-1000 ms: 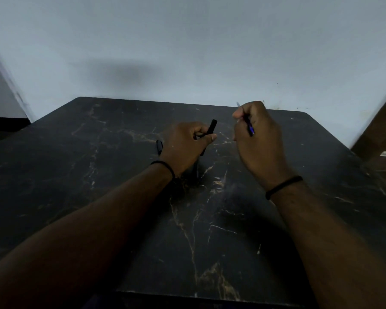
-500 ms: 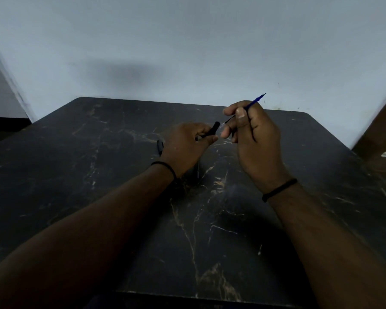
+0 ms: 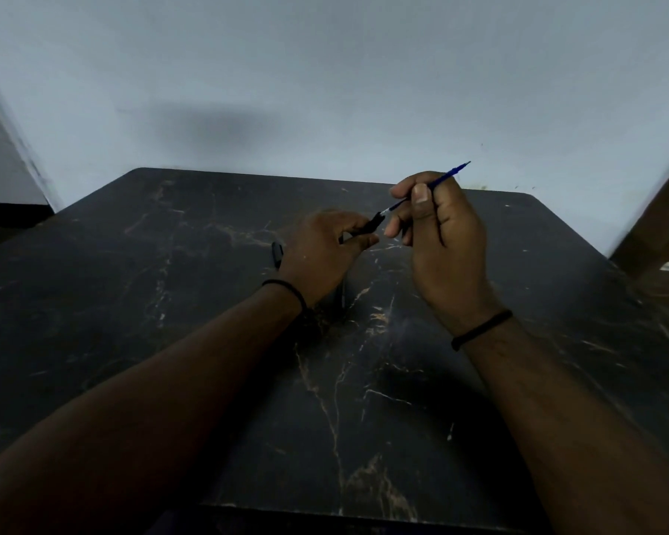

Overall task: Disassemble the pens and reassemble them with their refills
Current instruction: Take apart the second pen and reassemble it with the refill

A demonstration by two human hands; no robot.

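Note:
My left hand [image 3: 321, 252] grips a black pen barrel [image 3: 369, 227] with its open end pointing up and to the right. My right hand [image 3: 441, 233] pinches a thin blue refill [image 3: 447, 176] between thumb and fingers. The refill slants from upper right down to lower left, and its pale tip sits right at the barrel's mouth. I cannot tell whether the tip is inside. Another black pen part [image 3: 277, 253] lies on the table just left of my left hand, partly hidden by it.
A dark marble-patterned table [image 3: 170, 303] fills the view, with a pale wall [image 3: 325, 90] behind it. A thin dark stick-like piece [image 3: 342, 299] shows under my left wrist. A brown wooden surface [image 3: 657, 241] stands at the far right.
My right hand has turned the blue refill from pointing down to slanting toward the barrel, then brought its tip to the barrel's mouth. My left hand has barely moved.

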